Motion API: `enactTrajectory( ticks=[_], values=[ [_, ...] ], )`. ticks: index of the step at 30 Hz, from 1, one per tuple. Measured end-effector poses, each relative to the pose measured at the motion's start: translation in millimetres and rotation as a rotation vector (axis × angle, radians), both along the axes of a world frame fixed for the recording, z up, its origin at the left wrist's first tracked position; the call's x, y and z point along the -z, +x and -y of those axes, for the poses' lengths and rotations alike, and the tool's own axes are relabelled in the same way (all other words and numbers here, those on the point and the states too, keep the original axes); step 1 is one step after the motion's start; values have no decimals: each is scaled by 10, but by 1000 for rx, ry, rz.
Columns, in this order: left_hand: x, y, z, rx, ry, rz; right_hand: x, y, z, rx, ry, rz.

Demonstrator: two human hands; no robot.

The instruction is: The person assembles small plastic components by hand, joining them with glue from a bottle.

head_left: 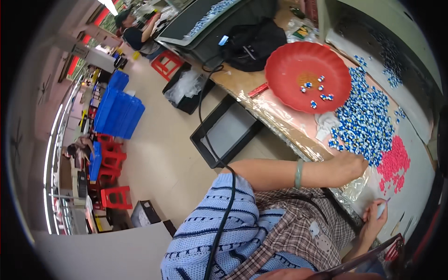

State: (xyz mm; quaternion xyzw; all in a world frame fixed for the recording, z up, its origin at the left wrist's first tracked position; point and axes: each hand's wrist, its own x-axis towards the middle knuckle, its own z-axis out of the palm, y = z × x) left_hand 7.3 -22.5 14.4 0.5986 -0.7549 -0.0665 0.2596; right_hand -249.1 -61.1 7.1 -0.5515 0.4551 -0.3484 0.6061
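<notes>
My left hand (pixel 347 169), with a pale green bangle on its wrist, is closed at the near edge of a heap of small blue-and-white pieces (pixel 364 116). Its fingers are curled and whatever they hold is hidden. My right hand (pixel 373 220) grips a small whitish object with a thin purple tip (pixel 388 199), perhaps a little bottle; the fingers cover part of it. Between and beyond the two hands lies a spread of small pink pieces (pixel 394 163) on the pale tabletop, touching the blue-and-white heap.
A red scalloped basin (pixel 289 60) holds a few blue-and-white pieces. A crumpled white tissue (pixel 325 125) lies beside it, a black bag (pixel 256 44) behind. Thin tools (pixel 397 224) rest near my right hand. A black crate (pixel 226 133) and blue bins (pixel 119 109) stand on the floor.
</notes>
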Motion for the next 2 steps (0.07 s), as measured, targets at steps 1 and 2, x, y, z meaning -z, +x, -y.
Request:
enactTrajectory(
  ticks=[1,2],
  values=[
    [-46,26,-20,51,-23,3,33,10,33,-21,-3,13],
    [-124,49,-41,41,62,28,49,41,48,-31,-6,25]
  ],
)
